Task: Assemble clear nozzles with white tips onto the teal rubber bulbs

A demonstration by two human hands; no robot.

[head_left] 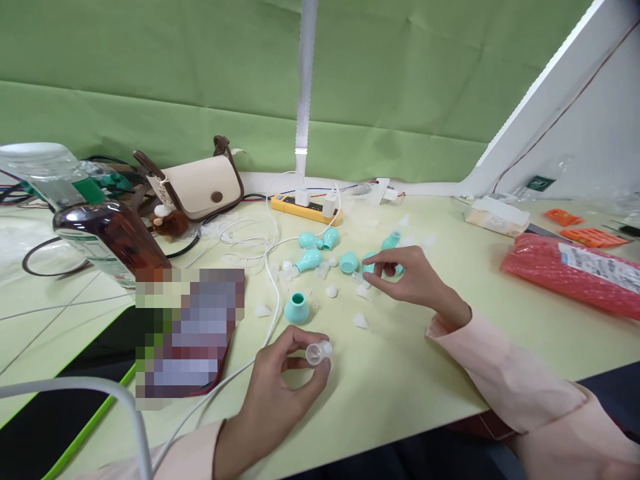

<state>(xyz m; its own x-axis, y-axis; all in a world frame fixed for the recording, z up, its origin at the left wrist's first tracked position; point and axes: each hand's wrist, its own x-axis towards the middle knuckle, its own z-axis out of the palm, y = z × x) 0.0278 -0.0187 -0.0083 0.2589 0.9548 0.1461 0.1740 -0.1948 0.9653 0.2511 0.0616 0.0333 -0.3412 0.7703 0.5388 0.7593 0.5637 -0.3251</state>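
Note:
In the head view my left hand (287, 380) pinches a small clear plastic connector (316, 353) between thumb and fingertips, its round open end facing me. My right hand (407, 277) is over the group of parts, thumb and index finger apart, close to a clear tube piece (357, 278) and partly covering some teal rubber bulbs. Several such bulbs lie about, among them one standing with its mouth up (297, 309) and a rounded one (349, 263). Small translucent cone pieces (360, 321) and a white round cap (331, 292) are scattered between the hands.
A yellow power strip (306, 208) with white plugs sits at the back, its white cable (275, 293) trailing forward. On the left are a bottle (107, 237), a cream bag (200, 187), a phone with blurred screen (193, 333) and a green-edged tablet (75, 393). A red bubble-wrapped package (565, 270) lies right.

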